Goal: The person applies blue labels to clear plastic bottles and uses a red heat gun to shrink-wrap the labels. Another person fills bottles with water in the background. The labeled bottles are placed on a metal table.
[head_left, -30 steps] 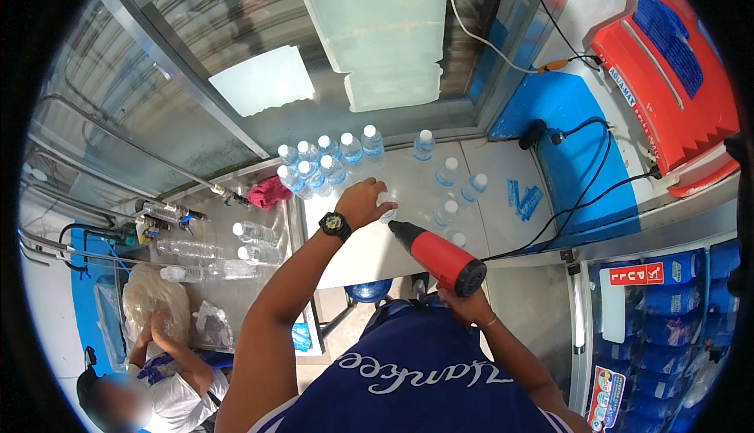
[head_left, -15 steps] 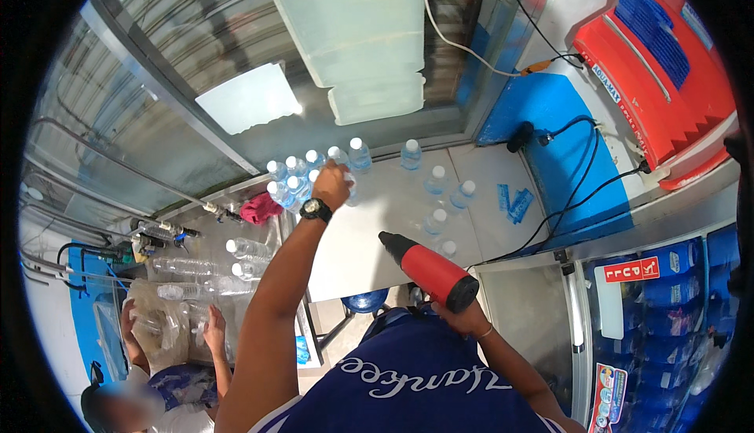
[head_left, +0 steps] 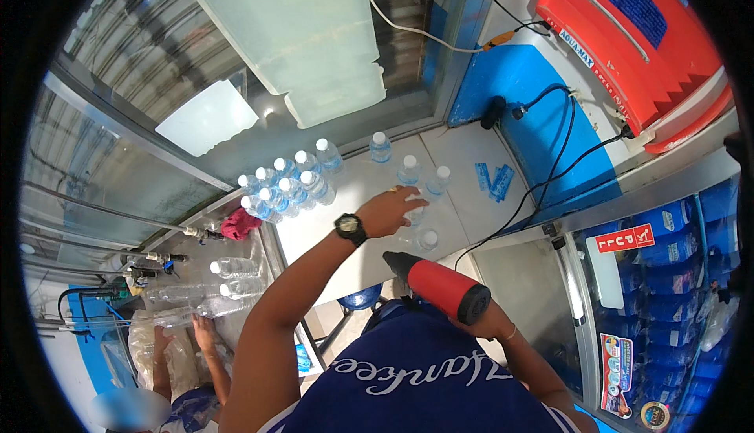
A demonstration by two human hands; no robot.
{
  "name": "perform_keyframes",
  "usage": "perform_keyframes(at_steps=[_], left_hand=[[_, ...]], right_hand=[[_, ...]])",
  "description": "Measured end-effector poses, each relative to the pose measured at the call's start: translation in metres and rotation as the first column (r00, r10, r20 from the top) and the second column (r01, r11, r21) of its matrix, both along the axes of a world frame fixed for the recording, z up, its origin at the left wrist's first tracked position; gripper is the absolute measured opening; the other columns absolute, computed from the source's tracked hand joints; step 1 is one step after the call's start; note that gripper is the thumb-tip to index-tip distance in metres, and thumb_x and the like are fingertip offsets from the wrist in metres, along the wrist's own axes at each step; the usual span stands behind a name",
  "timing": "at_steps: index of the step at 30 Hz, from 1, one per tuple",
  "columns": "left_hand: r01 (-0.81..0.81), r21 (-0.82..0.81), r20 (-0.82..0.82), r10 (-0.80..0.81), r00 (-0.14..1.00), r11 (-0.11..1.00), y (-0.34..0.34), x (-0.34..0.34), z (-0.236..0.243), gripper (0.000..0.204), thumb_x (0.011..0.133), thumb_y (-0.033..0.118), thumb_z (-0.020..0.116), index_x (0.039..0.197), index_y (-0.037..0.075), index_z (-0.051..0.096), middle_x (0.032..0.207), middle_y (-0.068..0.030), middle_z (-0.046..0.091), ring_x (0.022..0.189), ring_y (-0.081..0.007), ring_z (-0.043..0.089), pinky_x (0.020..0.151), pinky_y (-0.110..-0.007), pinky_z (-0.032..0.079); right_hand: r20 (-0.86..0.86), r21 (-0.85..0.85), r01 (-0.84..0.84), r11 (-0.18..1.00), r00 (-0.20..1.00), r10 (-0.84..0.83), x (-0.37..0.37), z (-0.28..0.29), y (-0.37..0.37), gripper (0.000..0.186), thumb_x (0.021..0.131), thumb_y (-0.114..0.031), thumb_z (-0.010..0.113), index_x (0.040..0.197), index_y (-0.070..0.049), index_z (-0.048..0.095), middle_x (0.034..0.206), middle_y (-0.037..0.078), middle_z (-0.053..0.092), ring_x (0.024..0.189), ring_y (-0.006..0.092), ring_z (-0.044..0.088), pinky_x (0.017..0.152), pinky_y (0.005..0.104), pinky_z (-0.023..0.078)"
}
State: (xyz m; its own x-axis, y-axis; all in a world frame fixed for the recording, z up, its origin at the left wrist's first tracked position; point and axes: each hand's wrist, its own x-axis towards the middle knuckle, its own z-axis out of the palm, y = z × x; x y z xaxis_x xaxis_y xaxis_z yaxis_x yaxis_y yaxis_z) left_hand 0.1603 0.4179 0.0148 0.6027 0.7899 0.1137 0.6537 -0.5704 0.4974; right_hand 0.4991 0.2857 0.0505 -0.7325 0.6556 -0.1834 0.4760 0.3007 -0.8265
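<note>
My left hand point(head_left: 386, 211), with a black watch on the wrist, is closed around the upper part of a small clear water bottle point(head_left: 416, 214) on the white counter point(head_left: 353, 256). The fingers hide that bottle's cap. Gripped in my right hand point(head_left: 493, 321) is a red heat gun point(head_left: 441, 285), its black nozzle pointing left over the counter's near edge. Beside my left hand stand several more capped bottles, among them one bottle point(head_left: 438, 181) and another lower one point(head_left: 427, 240). Farther left, a tight group of labelled bottles point(head_left: 294, 191) stands in rows.
Blue label strips point(head_left: 495, 181) lie at the counter's right, near a black cord point(head_left: 542, 197). A pink cloth point(head_left: 239, 225) sits by the left edge. Beyond it, another person's hands point(head_left: 206, 332) are near larger clear bottles point(head_left: 239, 288) and a plastic bag point(head_left: 145, 346).
My left hand has left the bottle group and moved right to a separate bottle. The heat gun stays in my right hand. The view has shifted. The other person's hands have come closer together.
</note>
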Motion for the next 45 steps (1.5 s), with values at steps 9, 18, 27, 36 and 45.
perform_keyframes(at_steps=[9, 18, 27, 36, 45], left_hand=[[-0.182, -0.156, -0.039, 0.178, 0.983, 0.971, -0.032, -0.052, 0.005, 0.039, 0.088, 0.0, 0.071, 0.124, 0.011, 0.062, 0.123, -0.0118, 0.061, 0.113, -0.0351, 0.064, 0.093, -0.044, 0.055], [-0.257, -0.162, -0.121, 0.239, 0.963, 0.953, -0.082, -0.107, 0.014, 0.037, 0.087, -0.001, 0.071, 0.121, 0.013, 0.065, 0.125, -0.0109, 0.062, 0.112, -0.0347, 0.065, 0.092, -0.043, 0.055], [-0.345, -0.157, -0.09, 0.334, 0.938, 0.926, -0.082, -0.099, 0.011, 0.036, 0.088, 0.003, 0.074, 0.121, 0.012, 0.064, 0.118, -0.0118, 0.062, 0.105, -0.0365, 0.066, 0.088, -0.045, 0.055], [-0.495, -0.07, -0.246, 0.466, 0.85, 0.866, -0.082, -0.09, 0.013, 0.042, 0.089, 0.03, 0.077, 0.117, 0.004, 0.06, 0.107, -0.0181, 0.066, 0.095, -0.0404, 0.068, 0.081, -0.049, 0.056], [-0.42, -0.04, -0.085, 0.416, 0.905, 0.907, -0.077, -0.093, 0.005, 0.043, 0.086, 0.026, 0.081, 0.122, 0.009, 0.067, 0.115, -0.0175, 0.064, 0.106, -0.0383, 0.066, 0.091, -0.047, 0.054]], right_hand=[[0.028, 0.163, -0.061, 0.985, 0.998, 0.057, 0.018, -0.035, -0.005, 0.058, 0.086, -0.034, 0.076, 0.136, -0.008, 0.062, 0.137, 0.015, 0.066, 0.132, 0.0348, 0.058, 0.116, 0.0453, 0.04], [-0.06, -0.416, 0.118, 0.902, 0.986, -0.156, -0.021, -0.029, 0.001, 0.058, 0.091, -0.026, 0.076, 0.142, -0.008, 0.057, 0.143, 0.016, 0.06, 0.138, 0.0321, 0.053, 0.119, 0.043, 0.037], [-0.083, -0.319, 0.071, 0.945, 0.991, -0.103, -0.039, -0.047, 0.009, 0.055, 0.09, -0.023, 0.076, 0.14, -0.009, 0.059, 0.139, 0.015, 0.063, 0.136, 0.0313, 0.055, 0.119, 0.0436, 0.038], [-0.169, -0.284, 0.123, 0.951, 0.97, -0.176, -0.054, -0.046, 0.006, 0.032, 0.089, -0.01, 0.076, 0.119, -0.005, 0.066, 0.103, 0.005, 0.069, 0.086, 0.016, 0.068, 0.079, 0.0323, 0.056], [-0.028, 0.045, 0.009, 0.999, 1.0, -0.008, -0.055, -0.059, 0.002, 0.059, 0.088, -0.028, 0.081, 0.137, -0.005, 0.057, 0.136, 0.016, 0.064, 0.129, 0.0322, 0.061, 0.113, 0.042, 0.044]])
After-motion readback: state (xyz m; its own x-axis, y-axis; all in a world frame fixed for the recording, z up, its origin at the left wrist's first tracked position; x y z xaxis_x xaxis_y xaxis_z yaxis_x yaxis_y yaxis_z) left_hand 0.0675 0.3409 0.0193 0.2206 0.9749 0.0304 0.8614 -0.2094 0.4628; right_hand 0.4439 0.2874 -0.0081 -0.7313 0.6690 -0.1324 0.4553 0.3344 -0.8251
